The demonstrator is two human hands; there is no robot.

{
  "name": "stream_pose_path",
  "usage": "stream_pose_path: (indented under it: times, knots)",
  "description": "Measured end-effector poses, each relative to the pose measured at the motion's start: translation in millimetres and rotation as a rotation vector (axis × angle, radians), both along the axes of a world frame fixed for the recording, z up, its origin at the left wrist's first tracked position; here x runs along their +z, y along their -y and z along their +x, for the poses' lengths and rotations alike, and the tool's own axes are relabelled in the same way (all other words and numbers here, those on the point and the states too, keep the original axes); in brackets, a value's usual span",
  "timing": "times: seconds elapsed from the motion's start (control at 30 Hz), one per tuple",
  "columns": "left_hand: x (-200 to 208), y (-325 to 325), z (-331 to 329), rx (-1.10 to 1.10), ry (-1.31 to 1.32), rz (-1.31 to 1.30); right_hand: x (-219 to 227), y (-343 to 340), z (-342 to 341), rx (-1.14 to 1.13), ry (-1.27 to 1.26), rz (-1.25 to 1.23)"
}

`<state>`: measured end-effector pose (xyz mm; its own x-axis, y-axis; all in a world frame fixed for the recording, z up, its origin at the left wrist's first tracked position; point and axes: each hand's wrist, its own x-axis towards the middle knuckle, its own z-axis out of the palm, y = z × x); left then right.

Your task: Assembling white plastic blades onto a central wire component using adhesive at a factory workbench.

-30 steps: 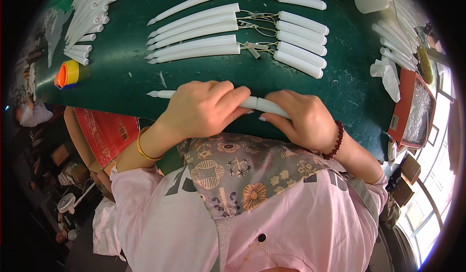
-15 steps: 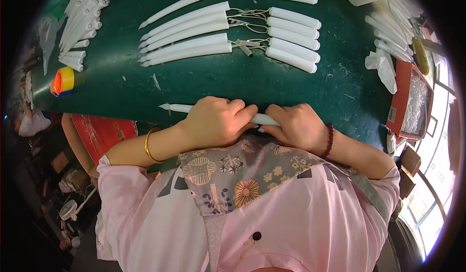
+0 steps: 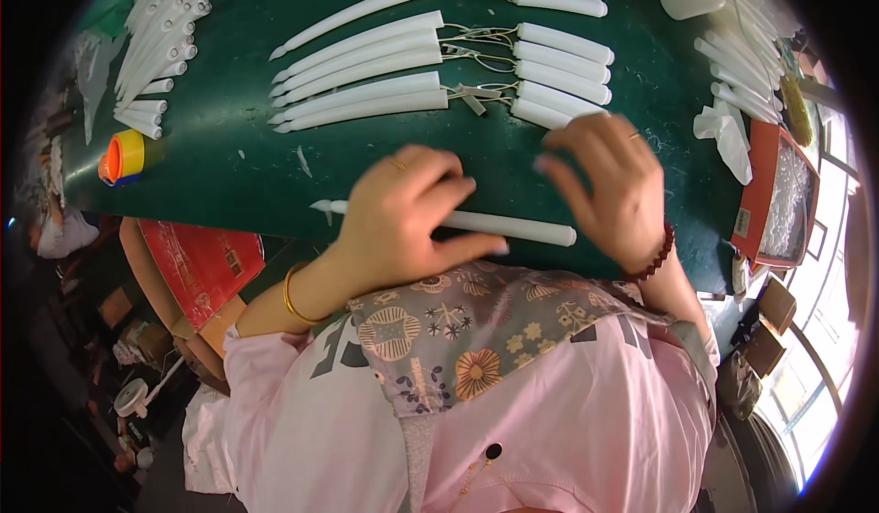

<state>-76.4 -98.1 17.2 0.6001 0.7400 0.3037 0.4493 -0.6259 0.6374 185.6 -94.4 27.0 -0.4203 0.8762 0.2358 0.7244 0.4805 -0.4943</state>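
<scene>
A white taper-shaped electric candle [image 3: 517, 227] lies on the green table near its front edge, its pointed tip to the left. My left hand [image 3: 398, 215] is over the candle with thumb and fingers apart, hiding its middle. Off the candle's right end, my right hand [image 3: 615, 188] is open, slightly blurred. Its fingertips are at the nearest short white tube [image 3: 540, 113] and partly cover it; I cannot tell whether they touch. Beyond lie several tapered candle bodies [image 3: 394, 101], joined by thin wires [image 3: 494, 55] and small boards to short white tubes [image 3: 563, 62].
White tubes [image 3: 174, 18] are piled at the far left, near a yellow and orange tape roll [image 3: 128, 154]. At the right are more white tubes [image 3: 746, 90], crumpled tissue [image 3: 723, 137] and a red box [image 3: 758, 188]. A red-topped carton [image 3: 206, 266] stands below the table's left edge.
Both hands have opened from their grip on the candle, which now lies as one long piece. The right hand has moved up and right to the short tubes. The view has shifted slightly.
</scene>
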Motion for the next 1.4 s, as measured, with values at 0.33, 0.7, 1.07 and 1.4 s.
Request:
stream_pose_path:
  times: [0.33, 0.7, 1.07, 1.4]
  knots:
    - [-12.3, -43.6, -3.4, 0.201, -0.197, 0.102, -15.6, 7.2, -17.1, -0.173, 0.166, 0.001]
    - [4.1, -28.6, 10.9, 0.192, 0.112, -0.110, -0.5, -5.1, -15.5, -0.178, 0.079, 0.026]
    - [14.0, -27.4, 21.2, 0.261, 0.197, -0.004, -13.0, -20.7, -18.9, -0.070, -0.067, 0.146]
    - [21.9, -22.5, 16.1, 0.082, 0.225, 0.040, 29.0, 19.0, -24.9, -0.181, -0.367, -0.513]
